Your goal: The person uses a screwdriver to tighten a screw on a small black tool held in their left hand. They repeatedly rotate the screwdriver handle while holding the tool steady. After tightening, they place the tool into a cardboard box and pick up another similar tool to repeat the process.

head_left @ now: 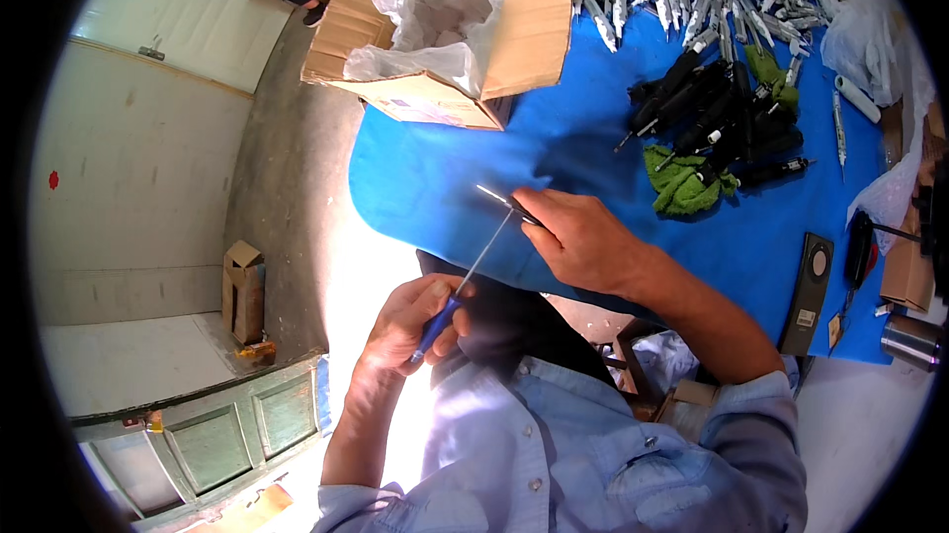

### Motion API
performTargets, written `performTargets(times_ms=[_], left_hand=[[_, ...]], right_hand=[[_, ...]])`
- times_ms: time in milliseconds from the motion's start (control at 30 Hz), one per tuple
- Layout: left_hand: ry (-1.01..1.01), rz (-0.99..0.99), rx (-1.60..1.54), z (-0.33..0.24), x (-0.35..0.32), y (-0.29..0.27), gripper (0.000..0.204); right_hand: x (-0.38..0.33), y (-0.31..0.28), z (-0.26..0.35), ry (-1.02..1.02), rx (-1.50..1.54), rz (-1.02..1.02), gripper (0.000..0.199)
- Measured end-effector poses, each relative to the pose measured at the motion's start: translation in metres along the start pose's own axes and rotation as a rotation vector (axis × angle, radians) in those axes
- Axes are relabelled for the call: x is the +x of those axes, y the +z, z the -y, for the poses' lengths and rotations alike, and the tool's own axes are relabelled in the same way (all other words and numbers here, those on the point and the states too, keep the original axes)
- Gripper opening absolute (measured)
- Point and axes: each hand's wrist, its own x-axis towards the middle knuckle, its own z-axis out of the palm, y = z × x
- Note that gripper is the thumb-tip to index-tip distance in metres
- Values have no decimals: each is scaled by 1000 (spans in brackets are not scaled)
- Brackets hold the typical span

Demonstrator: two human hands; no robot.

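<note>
Left hand (415, 320), lower centre: grip closed around blue-handled screwdriver (465, 286), shaft angled up-right. Right hand (583, 236), centre: grip pinching small dark metal part (506, 203) at the screwdriver tip, over the blue worktop (445, 177) edge. Black tools (712, 118) upper right.

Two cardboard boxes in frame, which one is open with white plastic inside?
The large cardboard box on the blue table, flaps spread, white plastic liner spilling out. The small box stands on the floor.

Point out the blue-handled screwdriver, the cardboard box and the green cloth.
blue-handled screwdriver (436, 327), head view, on the blue handle in the left hand.
cardboard box (534, 24), head view, on its open right flap.
green cloth (680, 187), head view, on its crumpled middle.
</note>
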Motion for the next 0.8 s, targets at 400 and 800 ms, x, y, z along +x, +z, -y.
performTargets(times_ms=[400, 800], left_hand=[[1291, -329, 98, -53, -89, 106, 32], [1439, 209, -280, -77, -153, 134, 60]], right_hand=[[5, -16, -8, 335, 257, 46, 23], [7, -21, -3, 322, 433, -16, 13]])
